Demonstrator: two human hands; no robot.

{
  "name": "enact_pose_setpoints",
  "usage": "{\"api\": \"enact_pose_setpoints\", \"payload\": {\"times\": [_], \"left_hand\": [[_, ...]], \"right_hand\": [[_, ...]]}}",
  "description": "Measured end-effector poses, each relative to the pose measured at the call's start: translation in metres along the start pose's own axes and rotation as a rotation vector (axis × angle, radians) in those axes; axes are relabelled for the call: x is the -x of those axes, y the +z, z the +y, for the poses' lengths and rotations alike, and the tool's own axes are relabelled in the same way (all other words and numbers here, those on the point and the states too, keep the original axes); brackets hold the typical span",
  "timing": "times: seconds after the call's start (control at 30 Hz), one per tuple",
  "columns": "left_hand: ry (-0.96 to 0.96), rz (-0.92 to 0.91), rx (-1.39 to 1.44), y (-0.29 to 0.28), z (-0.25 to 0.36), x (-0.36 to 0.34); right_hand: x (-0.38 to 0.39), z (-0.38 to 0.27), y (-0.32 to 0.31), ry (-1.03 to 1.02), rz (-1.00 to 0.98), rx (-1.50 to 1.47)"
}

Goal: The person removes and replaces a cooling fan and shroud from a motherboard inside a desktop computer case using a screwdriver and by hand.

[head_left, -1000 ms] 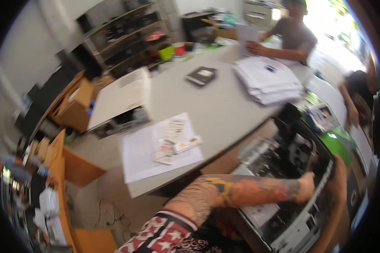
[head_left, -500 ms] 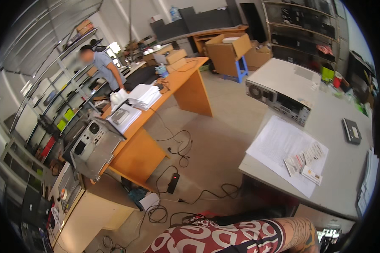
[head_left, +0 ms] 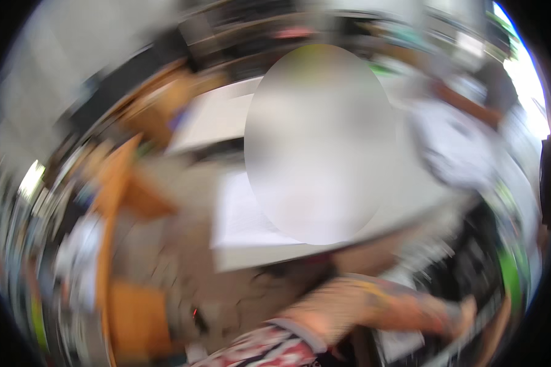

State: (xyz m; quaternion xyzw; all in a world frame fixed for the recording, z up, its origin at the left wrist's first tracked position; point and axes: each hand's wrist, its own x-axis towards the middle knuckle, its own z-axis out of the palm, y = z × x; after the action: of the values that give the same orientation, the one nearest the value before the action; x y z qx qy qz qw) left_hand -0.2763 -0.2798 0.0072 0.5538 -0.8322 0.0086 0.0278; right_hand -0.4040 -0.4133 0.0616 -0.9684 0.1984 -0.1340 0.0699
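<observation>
Motion smears the whole picture. From the lower edge my left arm, in a red and white patterned sleeve, stretches to the right. My left hand (head_left: pixel 462 319) is at the lower right, beside a dark open area (head_left: pixel 465 257) below the table's near edge. Its fingers are too blurred to show a grip. A skin-coloured strip next to it appears to be part of my right hand (head_left: pixel 497 330); its fingers cannot be made out. What either hand touches is unclear.
White sheets (head_left: pixel 242 214) lie on the grey table (head_left: pixel 404 183); a blurred oval covers its middle. A pale computer case (head_left: pixel 211 116) stands at its far left. At the right are white papers (head_left: pixel 456 147) and another person's arm (head_left: pixel 465 105). An orange desk (head_left: pixel 138 312) is at left.
The view has swung to the right, so the grey table has shifted left. More of my left forearm and its hand show now. Another person's arm has come into view.
</observation>
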Motion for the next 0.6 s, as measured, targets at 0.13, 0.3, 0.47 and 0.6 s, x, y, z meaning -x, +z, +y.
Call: {"api": "enact_pose_setpoints", "payload": {"times": [0.13, 0.3, 0.47, 0.6], "left_hand": [[-0.042, -0.136, -0.187, -0.010, -0.019, 0.062], [0.206, -0.107, -0.145, -0.041, 0.007, 0.031], [0.356, -0.209, -0.330, -0.048, 0.037, 0.032], [0.360, -0.235, -0.308, -0.045, 0.007, 0.046]], "right_hand": [[-0.037, -0.035, 0.033, -0.063, -0.009, 0.074], [0.015, -0.011, -0.014, 0.156, -0.061, 0.218], [0.045, -0.010, -0.005, 0.258, -0.110, 0.252], [0.013, -0.039, 0.005, 0.305, -0.151, 0.282]]}}
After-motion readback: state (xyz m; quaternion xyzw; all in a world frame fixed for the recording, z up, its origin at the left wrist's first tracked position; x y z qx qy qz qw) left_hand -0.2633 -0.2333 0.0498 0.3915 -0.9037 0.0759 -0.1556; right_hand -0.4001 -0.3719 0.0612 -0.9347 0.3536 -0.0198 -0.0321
